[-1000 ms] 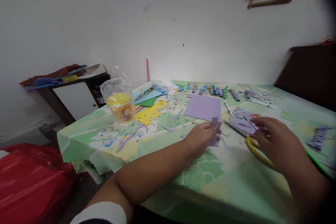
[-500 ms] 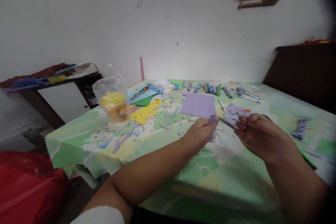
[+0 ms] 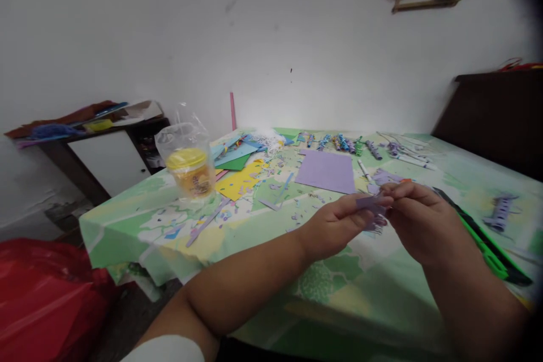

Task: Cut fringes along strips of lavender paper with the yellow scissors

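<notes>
My left hand (image 3: 337,227) pinches a small piece of purple paper (image 3: 367,202) with a fringe cut along its lower edge. From the other side, the closed fingertips of my right hand (image 3: 435,227) meet the same fringed paper at its right end; the exact contact is partly hidden by the fingers. Just beyond my hands lies a flat purple sheet (image 3: 326,171) with a notched corner. Purple offcuts (image 3: 388,176) and a white pen (image 3: 363,171) are beside it. A green and black cutter (image 3: 487,246) rests to the right, partly behind my right forearm.
Rolled, fringed paper pieces (image 3: 343,143) line the table's back, and another purple roll (image 3: 501,212) lies at right. A yellow-lidded tub (image 3: 190,172) in a clear bag stands left, near a yellow sheet (image 3: 241,181) and scattered scraps. A red bag (image 3: 46,300) sits below.
The scissors seen by my right hand are out of sight now. My right hand has come in to the fringed paper, which my left hand has moved rightward. More of the cutter shows.
</notes>
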Available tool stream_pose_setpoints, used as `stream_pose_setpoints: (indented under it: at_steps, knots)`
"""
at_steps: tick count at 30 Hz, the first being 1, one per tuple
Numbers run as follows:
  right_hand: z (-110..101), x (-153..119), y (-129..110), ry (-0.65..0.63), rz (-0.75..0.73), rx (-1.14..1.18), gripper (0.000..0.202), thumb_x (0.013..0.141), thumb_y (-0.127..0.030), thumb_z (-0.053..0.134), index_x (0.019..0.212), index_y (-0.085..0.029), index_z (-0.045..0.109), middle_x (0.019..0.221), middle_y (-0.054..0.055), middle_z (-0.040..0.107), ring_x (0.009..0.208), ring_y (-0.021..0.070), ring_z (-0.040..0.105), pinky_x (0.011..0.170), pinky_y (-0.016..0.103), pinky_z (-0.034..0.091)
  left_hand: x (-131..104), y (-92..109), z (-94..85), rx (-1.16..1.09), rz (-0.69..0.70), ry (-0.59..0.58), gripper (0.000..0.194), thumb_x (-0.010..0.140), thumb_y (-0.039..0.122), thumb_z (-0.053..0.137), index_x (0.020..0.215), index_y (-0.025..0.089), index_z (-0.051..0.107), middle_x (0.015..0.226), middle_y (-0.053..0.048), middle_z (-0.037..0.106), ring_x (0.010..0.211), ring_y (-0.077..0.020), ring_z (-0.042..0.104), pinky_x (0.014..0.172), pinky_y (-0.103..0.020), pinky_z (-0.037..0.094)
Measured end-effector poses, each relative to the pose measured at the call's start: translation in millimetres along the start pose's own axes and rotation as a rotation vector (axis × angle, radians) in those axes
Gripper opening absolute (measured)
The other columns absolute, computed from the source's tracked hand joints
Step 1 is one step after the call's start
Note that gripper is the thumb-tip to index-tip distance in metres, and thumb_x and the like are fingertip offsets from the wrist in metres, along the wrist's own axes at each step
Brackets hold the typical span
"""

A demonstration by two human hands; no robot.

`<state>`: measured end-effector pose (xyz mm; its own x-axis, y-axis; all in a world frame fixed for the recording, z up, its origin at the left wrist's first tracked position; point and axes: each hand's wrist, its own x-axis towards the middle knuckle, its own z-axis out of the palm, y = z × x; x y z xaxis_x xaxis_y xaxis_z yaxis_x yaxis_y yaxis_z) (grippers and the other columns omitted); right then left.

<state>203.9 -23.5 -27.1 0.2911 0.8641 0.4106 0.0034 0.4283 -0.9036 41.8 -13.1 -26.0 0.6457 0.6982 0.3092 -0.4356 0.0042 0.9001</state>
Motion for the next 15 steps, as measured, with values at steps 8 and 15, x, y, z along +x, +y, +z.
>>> stream_pose_setpoints:
  at_steps: [8, 15]
  knots:
    - [10.2, -6.9, -4.0, 0.086, -0.139, -0.218, 0.025, 0.063, -0.032, 0.075, 0.078, -0.027, 0.056, 0.066, -0.005, 0.057, 0.057, 0.0142, 0.054, 0.05, 0.028, 0.043, -3.1, 8.2, -1.3, 0.07, 0.071, 0.017, 0.027, 0.086, 0.024, 0.054, 0.109, 0.023, 0.068, 0.125, -0.004, 0.061, 0.108, -0.0184, 0.061, 0.096, -0.032, 0.047]
    - [10.6, -7.8, -2.3, 0.06, -0.155, -0.293, 0.035, 0.054, -0.022, 0.07, 0.085, -0.028, 0.055, 0.078, -0.003, 0.057, 0.068, 0.0154, 0.055, 0.061, 0.031, 0.045, -4.4, 24.6, -3.0, 0.522, 0.242, -0.189, 0.03, 0.084, 0.013, 0.05, 0.105, 0.021, 0.069, 0.127, -0.007, 0.061, 0.126, -0.0191, 0.05, 0.108, -0.032, 0.035]
